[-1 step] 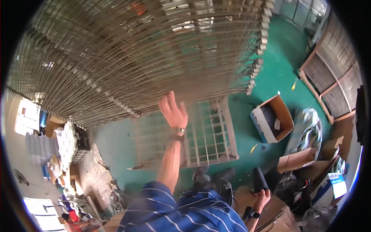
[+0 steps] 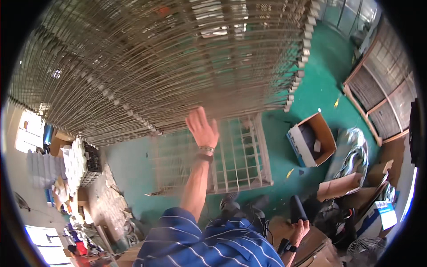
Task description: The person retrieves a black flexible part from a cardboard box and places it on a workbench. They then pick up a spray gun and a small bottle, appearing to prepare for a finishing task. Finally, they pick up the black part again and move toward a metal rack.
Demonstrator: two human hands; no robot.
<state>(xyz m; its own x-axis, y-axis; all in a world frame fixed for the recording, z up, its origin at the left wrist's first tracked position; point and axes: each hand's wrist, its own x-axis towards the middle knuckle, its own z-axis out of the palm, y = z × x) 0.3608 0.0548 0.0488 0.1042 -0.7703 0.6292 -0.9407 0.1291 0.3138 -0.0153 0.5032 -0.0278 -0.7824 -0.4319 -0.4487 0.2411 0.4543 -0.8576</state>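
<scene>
A large bank of closely stacked wire racks [image 2: 178, 80] fills the upper part of the head view, with small pale metal pieces along its edges. My left hand [image 2: 203, 131] is raised palm-down at its near edge, fingers spread and holding nothing; whether the fingertips touch the wires I cannot tell. A bracelet and a dark band circle that wrist. Lower right, my right hand [image 2: 301, 228] grips a black tube-shaped tool [image 2: 298, 208] pointing away from me. Its exact kind does not show. Beneath my left forearm is a pale wire grid frame [image 2: 242, 155], partly blurred.
On the green floor [image 2: 327, 66] to the right stands an opened cardboard box [image 2: 327, 140] with something dark inside. Wood-framed screens [image 2: 382, 84] lean beyond it. A silvery plastic bundle [image 2: 353, 153] and a wire fan guard [image 2: 367, 247] lie nearer. A black crate [image 2: 92, 162] stands left.
Very little differs. My left hand shows slightly lower and farther right in the picture, and the surroundings have shifted a touch. My right hand keeps its grip on the black tool.
</scene>
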